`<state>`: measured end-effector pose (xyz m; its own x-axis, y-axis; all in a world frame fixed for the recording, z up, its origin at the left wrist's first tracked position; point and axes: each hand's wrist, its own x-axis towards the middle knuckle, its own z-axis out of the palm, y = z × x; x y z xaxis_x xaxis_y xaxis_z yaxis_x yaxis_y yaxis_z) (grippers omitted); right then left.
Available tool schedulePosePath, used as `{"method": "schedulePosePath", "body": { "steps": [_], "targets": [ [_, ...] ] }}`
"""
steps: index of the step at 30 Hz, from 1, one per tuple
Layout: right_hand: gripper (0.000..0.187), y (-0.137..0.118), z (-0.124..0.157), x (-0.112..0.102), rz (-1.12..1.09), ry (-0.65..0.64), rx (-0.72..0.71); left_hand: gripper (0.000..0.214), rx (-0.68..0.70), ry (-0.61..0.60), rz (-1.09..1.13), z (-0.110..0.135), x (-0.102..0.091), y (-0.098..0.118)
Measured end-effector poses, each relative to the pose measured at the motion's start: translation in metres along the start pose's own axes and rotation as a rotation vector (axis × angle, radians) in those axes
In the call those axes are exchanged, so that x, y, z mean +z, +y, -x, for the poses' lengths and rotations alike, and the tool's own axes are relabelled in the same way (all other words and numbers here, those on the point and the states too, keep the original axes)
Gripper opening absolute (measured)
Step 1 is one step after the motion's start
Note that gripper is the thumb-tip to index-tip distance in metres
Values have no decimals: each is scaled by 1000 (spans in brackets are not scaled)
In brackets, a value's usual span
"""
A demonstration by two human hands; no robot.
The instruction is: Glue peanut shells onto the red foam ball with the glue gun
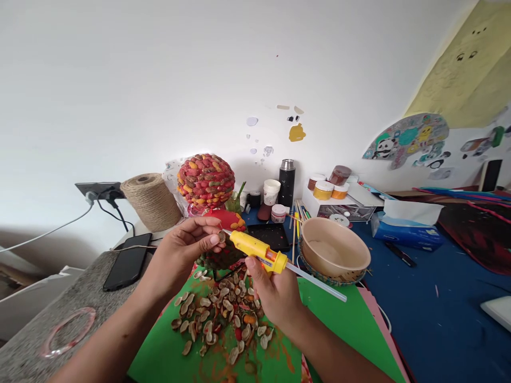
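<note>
My right hand [275, 292] grips a yellow hot glue gun [255, 249] with a clear glue stick [319, 283] poking out behind it. Its nozzle points left at a small nut shell [221, 236] pinched in the fingers of my left hand [187, 246]. Below both hands lies a heap of nut shells [223, 314], some painted orange and red, on a green sheet [343, 330]. A dark shell-covered piece [219, 259] sits just under my left hand, partly hidden.
A shell-covered red and yellow ball [205, 181], a twine spool [151, 201], a phone [128, 260], a beige bowl [334, 250], a black tray [270, 235], a flask [286, 183], paint jars [323, 189] and a tissue pack [407, 230] stand around on the blue table.
</note>
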<state>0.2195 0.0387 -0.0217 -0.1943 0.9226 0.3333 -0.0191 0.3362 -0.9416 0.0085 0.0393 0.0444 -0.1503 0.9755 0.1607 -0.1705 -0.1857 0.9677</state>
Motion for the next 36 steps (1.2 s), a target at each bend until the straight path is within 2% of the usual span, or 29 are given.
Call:
{"method": "schedulePosePath", "body": {
  "steps": [7,14,18,24,36],
  "targets": [
    [64,-1,0,1,-60,-3,-32,53,2,110,32,-4,-7,2],
    [66,-6,2,0,-54,-9,-29,46,2,103,74,-5,-4,3],
    [66,-6,2,0,-62,-23,-20,48,38,134,-23,-3,-4,4],
    [65,-7,2,0,-58,-54,-15,43,121,95,-190,3,-5,6],
    [64,-4,4,0,-28,-67,-11,43,180,85,-286,6,-1,8]
  ]
}}
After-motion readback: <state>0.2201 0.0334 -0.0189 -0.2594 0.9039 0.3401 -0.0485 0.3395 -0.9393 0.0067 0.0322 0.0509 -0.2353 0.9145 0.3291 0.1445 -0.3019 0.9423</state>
